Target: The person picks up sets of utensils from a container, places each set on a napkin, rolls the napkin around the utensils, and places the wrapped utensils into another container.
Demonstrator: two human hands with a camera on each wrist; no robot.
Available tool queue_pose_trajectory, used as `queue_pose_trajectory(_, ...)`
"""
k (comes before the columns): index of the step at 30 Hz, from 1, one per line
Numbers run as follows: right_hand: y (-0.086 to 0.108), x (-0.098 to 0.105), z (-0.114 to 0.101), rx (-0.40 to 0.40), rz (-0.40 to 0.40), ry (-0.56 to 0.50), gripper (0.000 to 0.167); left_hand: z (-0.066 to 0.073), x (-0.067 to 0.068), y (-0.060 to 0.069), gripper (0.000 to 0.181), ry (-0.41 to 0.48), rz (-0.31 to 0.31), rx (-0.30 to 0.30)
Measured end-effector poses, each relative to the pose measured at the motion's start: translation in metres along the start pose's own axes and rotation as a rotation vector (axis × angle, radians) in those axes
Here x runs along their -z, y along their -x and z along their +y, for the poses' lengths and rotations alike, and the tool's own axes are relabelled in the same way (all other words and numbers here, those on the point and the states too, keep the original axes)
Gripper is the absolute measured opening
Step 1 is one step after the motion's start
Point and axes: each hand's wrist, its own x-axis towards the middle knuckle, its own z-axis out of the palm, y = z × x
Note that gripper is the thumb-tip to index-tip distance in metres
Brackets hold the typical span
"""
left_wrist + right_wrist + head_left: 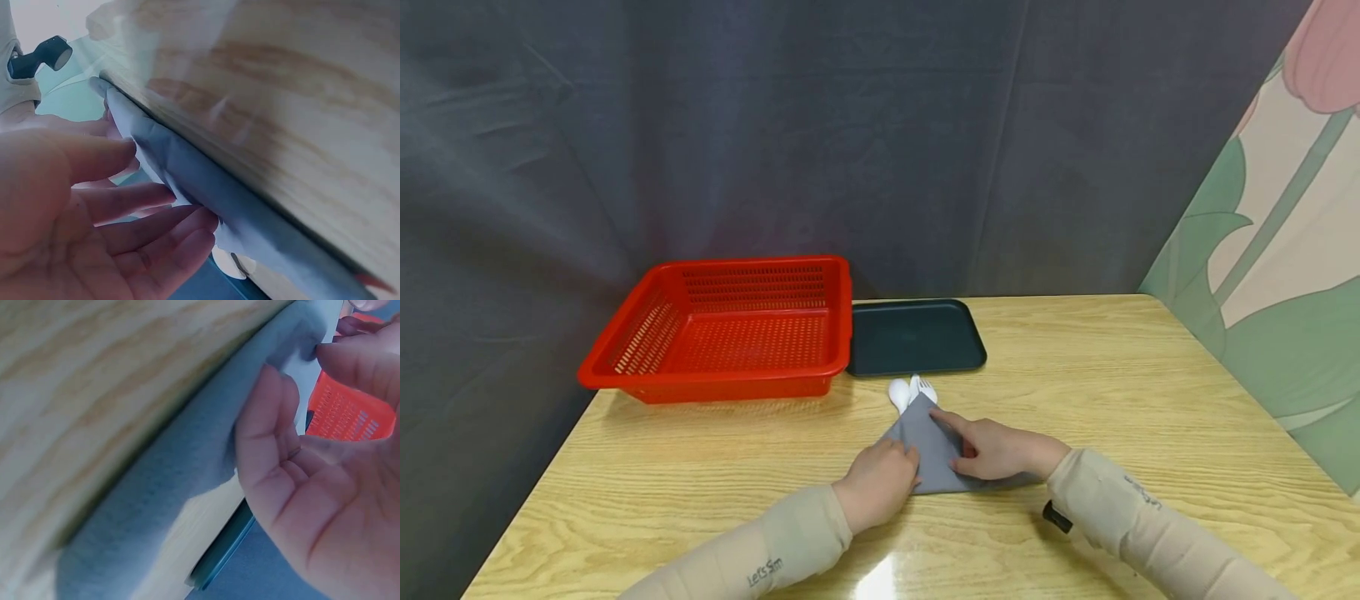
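Observation:
A grey cloth (936,454) lies folded on the table, its top point over the lower parts of a white spoon (898,393) and a white fork (928,390); another white piece shows between them. My left hand (880,483) rests on the cloth's left side, and in the left wrist view its slightly bent fingers (187,234) touch the cloth (206,181), thumb apart. On the right side, my right hand (992,448) touches the cloth with its index finger stretched towards the top point. The right wrist view has the thumb and fingers of that hand (312,456) against the cloth (187,444).
A red perforated basket (737,385) stands at the back left of the wooden table (1112,383). Beside it, behind the cutlery, lies a dark tray (913,337). A dark curtain hangs behind the table, with a flower-patterned surface at the right.

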Motion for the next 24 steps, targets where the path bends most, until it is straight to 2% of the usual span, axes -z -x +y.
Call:
queue_pose_trajectory(3, -0.003, 0.002, -0.002, -0.025, -0.028, -0.02, 0.071, 0.0, 0.0, 0.0, 0.021, 0.007, -0.005, 0.007)
queue_pose_trajectory(9, -0.009, 0.009, -0.005, -0.156, -0.113, -0.108, 0.081, 0.0, 0.001, -0.001, 0.022, 0.016, -0.016, 0.006)
queue_pose_trajectory(12, -0.009, 0.011, -0.004, -0.171, -0.129, -0.131, 0.084, 0.0, 0.0, -0.001, 0.023, 0.019, -0.01, 0.003)
queue_pose_trajectory(17, -0.005, 0.008, -0.002, -0.131, -0.084, -0.142, 0.082, 0.0, -0.002, -0.001, 0.023, 0.028, -0.005, 0.003)
queue_pose_trajectory(24, 0.002, -0.002, -0.002, -0.007, 0.023, -0.016, 0.069, 0.0, -0.002, 0.002, 0.025, -0.058, 0.025, -0.026)
